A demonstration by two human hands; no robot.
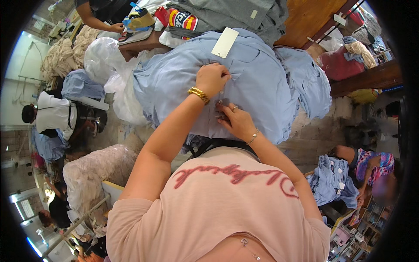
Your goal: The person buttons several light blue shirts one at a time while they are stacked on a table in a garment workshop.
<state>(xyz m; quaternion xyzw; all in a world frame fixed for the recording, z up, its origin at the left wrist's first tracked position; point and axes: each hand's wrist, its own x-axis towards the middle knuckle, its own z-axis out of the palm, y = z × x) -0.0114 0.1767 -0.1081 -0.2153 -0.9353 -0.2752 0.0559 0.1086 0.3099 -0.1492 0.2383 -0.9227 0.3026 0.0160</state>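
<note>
A light blue button-up shirt point(257, 94) lies spread on top of a heap of similar blue cloth in front of me. My left hand point(211, 80), with a gold bracelet on the wrist, is closed in a pinch on the shirt's front edge near the collar. Lower on the same button strip, my right hand point(236, 121) pinches the cloth beside a small white button point(221, 101). Its fingertips are partly hidden by shadow. A blank-looking white tag point(224, 43) lies on the shirt just beyond my left hand.
Grey garments point(231, 17) are piled behind the shirt. Clear plastic bags point(124, 81) hang at its left, and a plastic-wrapped bundle point(100, 172) stands nearer on that side. A co-worker's arm point(98, 22) reaches in at the far left. Another person handles blue shirts point(332, 179) at the right.
</note>
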